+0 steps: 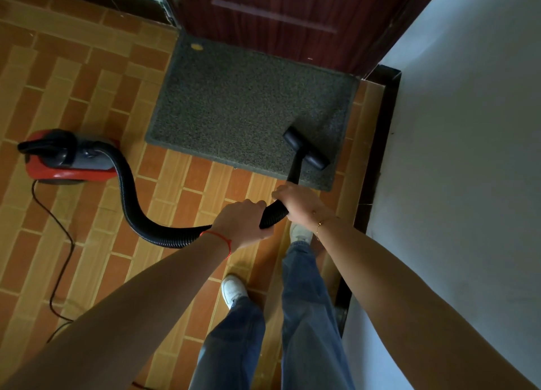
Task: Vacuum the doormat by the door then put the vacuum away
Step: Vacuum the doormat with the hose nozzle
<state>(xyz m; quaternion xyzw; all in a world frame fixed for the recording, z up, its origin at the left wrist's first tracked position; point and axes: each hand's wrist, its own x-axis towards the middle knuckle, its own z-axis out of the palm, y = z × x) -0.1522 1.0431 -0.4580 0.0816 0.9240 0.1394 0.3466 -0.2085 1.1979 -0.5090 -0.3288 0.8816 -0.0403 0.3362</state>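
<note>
Two bare hands grip a black ribbed vacuum hose (164, 231), fingers curled round it. The right hand (298, 203) wraps the hose where it meets the rigid black tube (295, 171); the left hand (243, 221) holds the hose just behind it, with a red string bracelet (222, 239) on its wrist (a thin gold chain sits on the right wrist). From the right hand the tube runs forward and slightly right, down to a black T-shaped floor nozzle (306, 151) resting on the near right corner of the grey doormat (240, 102). The nozzle's long axis lies diagonally, from upper left to lower right, crossing the tube. The doormat lies flat on orange and tan brick-pattern floor tiles (87, 76), its far edge against a dark red-brown door (292, 14), its long axis running left to right along the door. Behind the left hand the hose curves left in an S shape to a red and grey canister vacuum (68, 158) sitting on the tiles, well apart from the mat's left side, its length running left to right. A thin black power cord (60, 260) trails from the canister toward the viewer. Below are blue jeans (304, 301) and white shoes (232, 290); a white wall (468, 155) stands to the right.
</note>
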